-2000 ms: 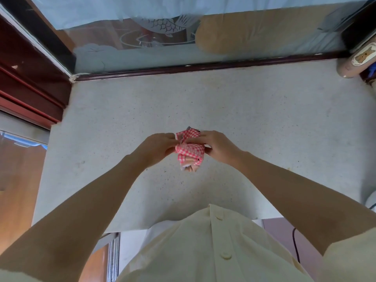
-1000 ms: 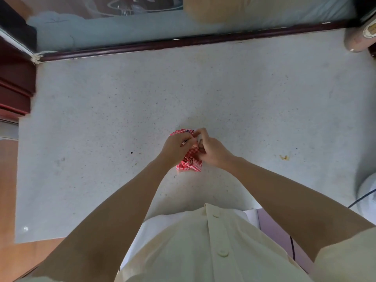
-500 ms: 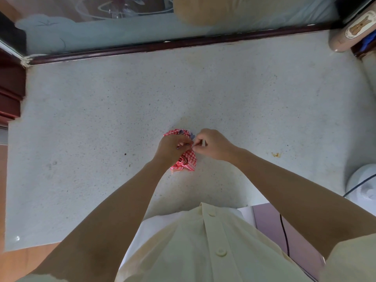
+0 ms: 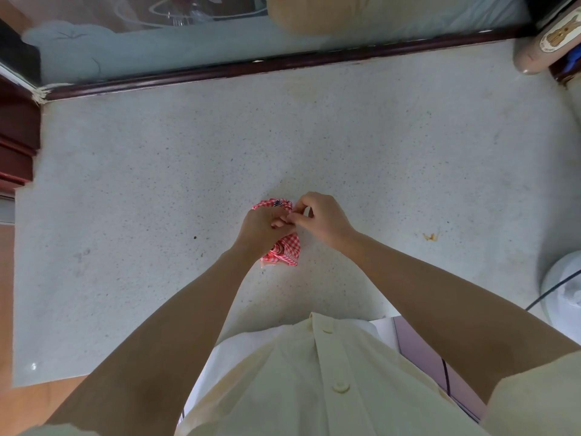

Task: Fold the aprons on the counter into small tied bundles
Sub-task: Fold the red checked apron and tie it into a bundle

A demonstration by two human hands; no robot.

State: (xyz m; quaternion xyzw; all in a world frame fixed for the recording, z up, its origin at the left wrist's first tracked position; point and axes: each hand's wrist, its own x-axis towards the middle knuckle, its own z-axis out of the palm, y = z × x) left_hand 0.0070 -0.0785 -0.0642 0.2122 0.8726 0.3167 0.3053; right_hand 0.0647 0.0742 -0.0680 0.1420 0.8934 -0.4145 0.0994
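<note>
The left hand (image 4: 259, 229) clasps the red-and-white checked cloth bundle (image 4: 290, 249), hiding its middle. Beside that clasp, the right hand (image 4: 325, 220) pinches a part too small to identify.

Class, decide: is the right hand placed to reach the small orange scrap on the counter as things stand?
Probably yes: only bare counter lies between the right hand and the orange scrap. But the hand pinches the red checked bundle with the left hand, so it must let go first.
</note>
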